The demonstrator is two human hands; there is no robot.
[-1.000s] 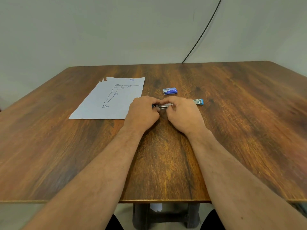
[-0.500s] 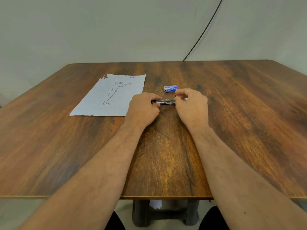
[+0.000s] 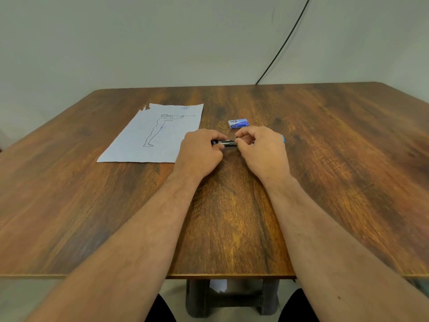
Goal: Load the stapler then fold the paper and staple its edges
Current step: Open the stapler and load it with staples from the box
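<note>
While both hands work at the table's middle, the small chrome-and-blue metal stapler (image 3: 227, 144) lies flat on the brown wood-grain table (image 3: 232, 217), between them. Left hand (image 3: 200, 151) curls round its left end, fingers closed on the body. Right hand (image 3: 262, 149) has thumb and forefinger pinched together over the open magazine; whether a staple strip sits in that pinch is too small to tell. Small blue-white staple box (image 3: 238, 123) is just behind the hands. White paper sheet with a pen figure sketch (image 3: 154, 135) lies flat, unfolded, just left of the left hand. Judged step: loading. To do well: keep left grip steady, seat strip legs-down square in channel, slide fully in before shutting the top.
</note>
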